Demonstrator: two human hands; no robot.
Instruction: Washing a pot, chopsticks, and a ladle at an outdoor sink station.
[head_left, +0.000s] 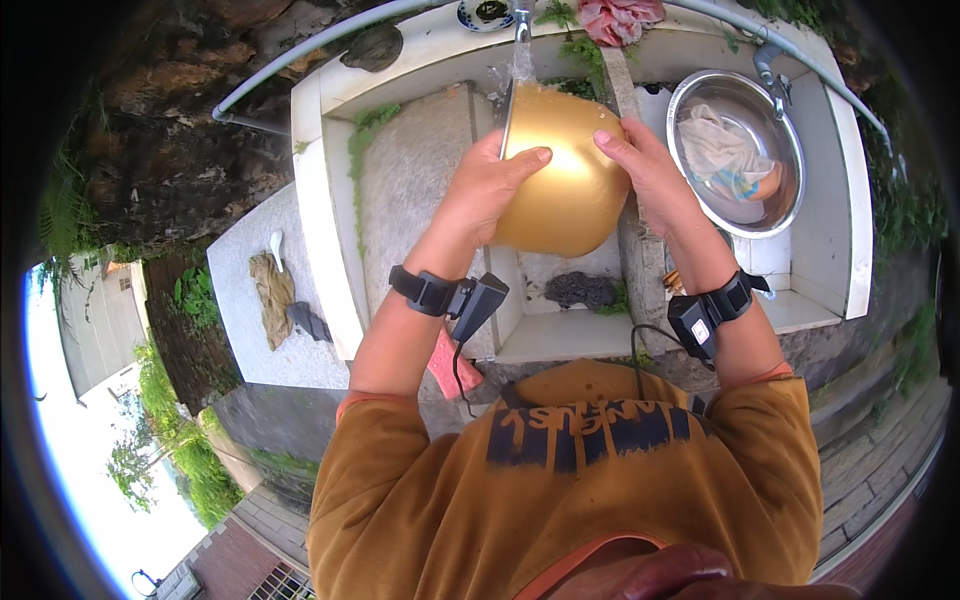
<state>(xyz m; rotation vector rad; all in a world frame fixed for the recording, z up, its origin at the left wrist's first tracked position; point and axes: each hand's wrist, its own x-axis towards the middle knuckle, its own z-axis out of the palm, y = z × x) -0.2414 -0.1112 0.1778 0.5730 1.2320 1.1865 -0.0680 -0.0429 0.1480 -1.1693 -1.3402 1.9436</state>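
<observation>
Between my hands is a gold-coloured metal pot or bowl (566, 191), tilted so its smooth outer side faces me. My left hand (487, 184) grips its left edge, the thumb lying on the gold surface. On the right, my right hand (645, 165) holds the opposite side with its thumb near the top. Water runs from the metal faucet (523, 22) onto the vessel's upper edge and splashes there. The inside of the vessel is turned away from view. Below it, a dark scouring pad or clump (581, 290) lies on the floor of the sink (555, 341).
In the right basin, a steel bowl (675, 112) holds water and cloths (716, 146) beneath another tap (780, 97). A stone divider (637, 277) separates the basins. A patterned plate (472, 16) and pink plastic bag (619, 19) sit on the back ledge. Rags (271, 300) lie on the left slab.
</observation>
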